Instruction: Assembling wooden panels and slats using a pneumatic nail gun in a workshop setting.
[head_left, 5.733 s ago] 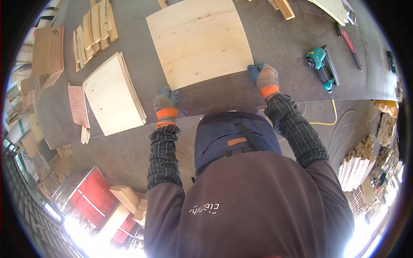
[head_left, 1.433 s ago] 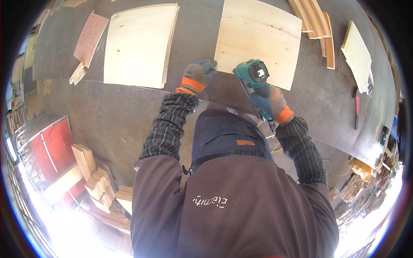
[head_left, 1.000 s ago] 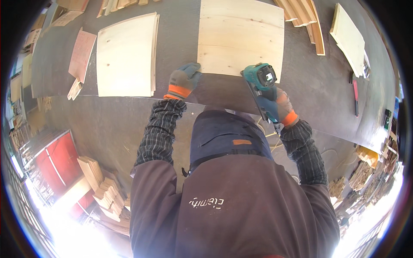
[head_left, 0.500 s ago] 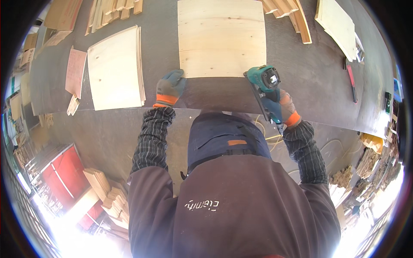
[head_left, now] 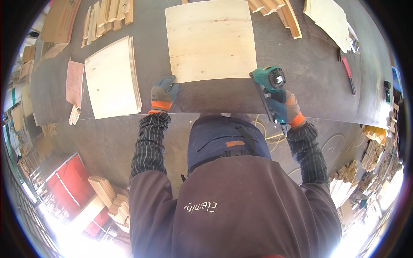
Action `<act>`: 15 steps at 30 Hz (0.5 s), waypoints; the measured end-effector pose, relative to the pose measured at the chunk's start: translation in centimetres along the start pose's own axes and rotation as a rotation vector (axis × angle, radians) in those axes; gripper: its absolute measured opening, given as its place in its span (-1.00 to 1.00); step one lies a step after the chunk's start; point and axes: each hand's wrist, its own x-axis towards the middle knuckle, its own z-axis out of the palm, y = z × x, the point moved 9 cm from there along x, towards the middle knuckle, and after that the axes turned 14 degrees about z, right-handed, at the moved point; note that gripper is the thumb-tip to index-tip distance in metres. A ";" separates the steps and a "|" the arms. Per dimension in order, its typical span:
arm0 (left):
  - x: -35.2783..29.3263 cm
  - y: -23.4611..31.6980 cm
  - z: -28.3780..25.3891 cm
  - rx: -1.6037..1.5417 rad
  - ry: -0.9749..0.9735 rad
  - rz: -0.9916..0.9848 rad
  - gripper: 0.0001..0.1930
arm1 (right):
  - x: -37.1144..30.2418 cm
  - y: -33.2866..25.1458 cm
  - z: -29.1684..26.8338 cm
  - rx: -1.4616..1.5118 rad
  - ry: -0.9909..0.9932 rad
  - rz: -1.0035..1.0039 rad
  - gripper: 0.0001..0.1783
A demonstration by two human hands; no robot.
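Note:
A pale plywood panel [head_left: 211, 41] lies on the dark table in front of me. At its near left corner is my left hand [head_left: 164, 91], in a grey-blue glove with an orange cuff, its fingers closed on the edge. My right hand [head_left: 286, 106], gloved alike, is wrapped round the handle of a teal nail gun [head_left: 269, 77]. The tool's nose sits at the panel's near right corner; whether it presses on the wood I cannot tell. A hose fitting shows at the handle's lower end.
Stacked plywood sheets [head_left: 112, 79] and a pinkish board [head_left: 75, 81] lie left. Wood strips [head_left: 114, 15] are at the far left, more strips [head_left: 284, 15] at the far right. A red-handled tool [head_left: 347, 71] lies right. A yellow hose [head_left: 275, 138] runs below the table edge.
The nail gun has moved right along the panel's near edge to its right corner. In the picture the panel and my left hand have shifted left and slightly nearer.

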 end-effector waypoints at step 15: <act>1.9 -4.5 -1.0 0.004 0.036 -0.437 -0.53 | 8.1 5.6 -15.2 -0.989 0.998 -0.047 -0.80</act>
